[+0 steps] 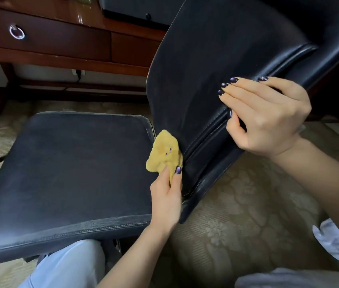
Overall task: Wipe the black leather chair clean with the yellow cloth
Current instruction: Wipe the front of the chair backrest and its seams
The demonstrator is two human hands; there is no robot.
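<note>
Room, head view: patterned beige carpet [247,215] underfoot; a reddish-brown wooden desk [60,48] with a silver ring pull [16,32] on its drawer stands behind.
Chair: black leather chair [206,59] fills the middle. Its flat seat [71,173] lies to the left, and its backrest rises on the right, leaning toward the upper right.
Cloth: yellow cloth [163,151], bunched up, sits where the seat meets the backrest, touching the backrest's lower front edge.
Left hand: left hand [165,200] is just below the cloth. Thumb and forefinger pinch its lower end, and the rest of the cloth stands above the fingertips.
Right hand: right hand [268,117] is well apart from the cloth, higher up on the backrest's side edge. Four fingers lie nearly straight and close together on the front leather, with the thumb bent against the stitched seam.
Person: a knee in pale blue trousers [71,267] shows under the seat's near edge.
</note>
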